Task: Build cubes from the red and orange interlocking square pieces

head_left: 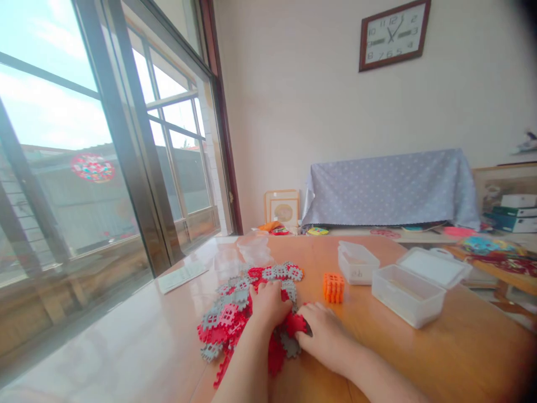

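Observation:
A heap of red and grey interlocking plastic tiles with toothed edges and window-like holes lies on the table in front of me. My left hand rests on top of the heap, its fingers bent and spread over the tiles, thumb apart. On the heap's right side, my right hand pinches a red toothed tile between thumb and fingers. That tile is close to my left thumb. A grey tile lies just below it. Beyond my right hand stands a neat orange stack of tiles.
Two clear plastic boxes stand to the right: a smaller box and a larger box with its lid folded back. Clear containers and a pale flat sheet lie at the back left of the wooden table.

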A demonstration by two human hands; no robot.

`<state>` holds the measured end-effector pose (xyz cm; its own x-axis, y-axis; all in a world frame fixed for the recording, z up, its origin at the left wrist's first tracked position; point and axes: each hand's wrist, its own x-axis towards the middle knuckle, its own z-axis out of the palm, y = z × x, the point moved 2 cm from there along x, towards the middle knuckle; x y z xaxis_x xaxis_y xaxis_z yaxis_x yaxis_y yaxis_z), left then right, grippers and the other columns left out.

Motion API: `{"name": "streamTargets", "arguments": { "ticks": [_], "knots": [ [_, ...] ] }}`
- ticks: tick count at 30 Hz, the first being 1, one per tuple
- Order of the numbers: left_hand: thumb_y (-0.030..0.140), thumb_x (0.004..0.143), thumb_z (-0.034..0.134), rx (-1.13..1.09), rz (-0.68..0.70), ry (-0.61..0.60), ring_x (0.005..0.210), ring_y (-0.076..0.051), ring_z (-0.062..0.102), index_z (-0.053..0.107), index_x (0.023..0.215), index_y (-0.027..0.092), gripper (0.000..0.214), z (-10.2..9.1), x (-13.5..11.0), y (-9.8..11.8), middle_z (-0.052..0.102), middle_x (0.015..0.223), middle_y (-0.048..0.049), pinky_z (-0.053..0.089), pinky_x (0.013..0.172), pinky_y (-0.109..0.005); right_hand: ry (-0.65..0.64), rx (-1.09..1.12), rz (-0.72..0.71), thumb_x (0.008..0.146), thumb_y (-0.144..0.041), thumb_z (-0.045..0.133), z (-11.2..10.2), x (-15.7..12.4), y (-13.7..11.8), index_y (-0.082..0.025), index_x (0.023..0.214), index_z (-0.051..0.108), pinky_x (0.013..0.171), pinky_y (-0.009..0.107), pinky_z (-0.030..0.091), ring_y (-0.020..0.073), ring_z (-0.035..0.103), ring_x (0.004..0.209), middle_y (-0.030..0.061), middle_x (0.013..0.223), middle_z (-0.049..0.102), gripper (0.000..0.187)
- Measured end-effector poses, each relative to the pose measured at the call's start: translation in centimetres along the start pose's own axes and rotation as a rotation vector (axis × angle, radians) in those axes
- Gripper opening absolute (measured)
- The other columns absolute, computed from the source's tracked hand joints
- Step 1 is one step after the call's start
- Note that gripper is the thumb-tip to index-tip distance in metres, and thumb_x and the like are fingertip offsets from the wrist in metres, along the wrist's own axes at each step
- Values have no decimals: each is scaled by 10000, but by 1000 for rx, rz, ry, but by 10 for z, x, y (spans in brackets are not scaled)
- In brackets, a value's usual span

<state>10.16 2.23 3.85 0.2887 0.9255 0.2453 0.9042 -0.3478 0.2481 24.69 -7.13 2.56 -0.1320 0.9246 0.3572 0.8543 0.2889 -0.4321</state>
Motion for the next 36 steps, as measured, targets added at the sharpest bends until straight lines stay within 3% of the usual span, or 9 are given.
{"name": "streamTargets", "arguments": {
  "ticks": [3,6,11,14,18,22,26,31,36],
  "knots": [
    [392,746,651,-26,2,40,1150,-346,569,659,1090,244,375,-3,5,0,683,1161,-109,252,1097,-588,25,26,89,755,-159,554,-8,7,1,-221,788,591,654,261,318,171,553,745,3,770,649,79],
    [419,794,608,-180,-36,65,1054,-290,621,667,1084,255,339,-8,11,-1,708,1102,-69,389,1004,-444,36,161,201,765,-153,509,-14,14,7,-220,818,580,584,242,295,140,528,637,-29,694,619,111],
    [442,952,373,-438,-49,104,931,-226,662,706,987,215,404,-18,20,-5,747,956,-44,460,827,-304,92,433,210,816,-216,496,-6,11,21,-236,1080,620,711,269,440,178,637,817,2,903,699,292],
    [522,982,296,-431,-85,102,986,-258,668,720,985,207,529,-20,21,-5,763,968,-68,463,866,-323,197,321,163,836,-274,533,0,7,33,-229,1197,608,834,331,464,222,642,945,50,1010,704,371],
    [548,997,247,-306,-102,84,1114,-281,638,714,1052,236,565,-18,18,1,760,1064,-92,381,1039,-393,292,132,92,865,-236,506,-5,10,35,-221,1076,649,858,351,448,238,627,936,63,953,701,255],
    [509,1011,253,-155,18,25,1294,-281,520,643,1215,324,478,-11,12,13,671,1311,-43,97,1185,-556,235,38,33,864,-189,505,-6,12,26,-231,925,653,838,348,421,237,615,911,48,905,695,165],
    [529,1011,240,-81,91,-14,1197,-294,578,673,1076,327,482,-6,6,25,729,1162,-30,7,1159,-642,191,17,7,869,-197,529,-2,8,22,-232,868,659,859,351,399,238,610,926,42,892,705,134],
    [557,1009,208,-81,1,92,1112,-275,625,670,1002,297,530,-10,8,31,744,1045,-39,202,1145,-562,193,55,-3,944,-309,508,-8,4,20,-230,908,684,865,369,392,250,615,933,61,896,712,196],
    [487,972,395,-86,-49,121,1155,-253,626,591,1236,261,399,-19,35,24,700,1227,-85,406,1001,-373,161,94,-70,983,-473,461,-15,1,13,-242,1057,697,917,410,384,279,598,1004,86,984,707,338]
  ]
}}
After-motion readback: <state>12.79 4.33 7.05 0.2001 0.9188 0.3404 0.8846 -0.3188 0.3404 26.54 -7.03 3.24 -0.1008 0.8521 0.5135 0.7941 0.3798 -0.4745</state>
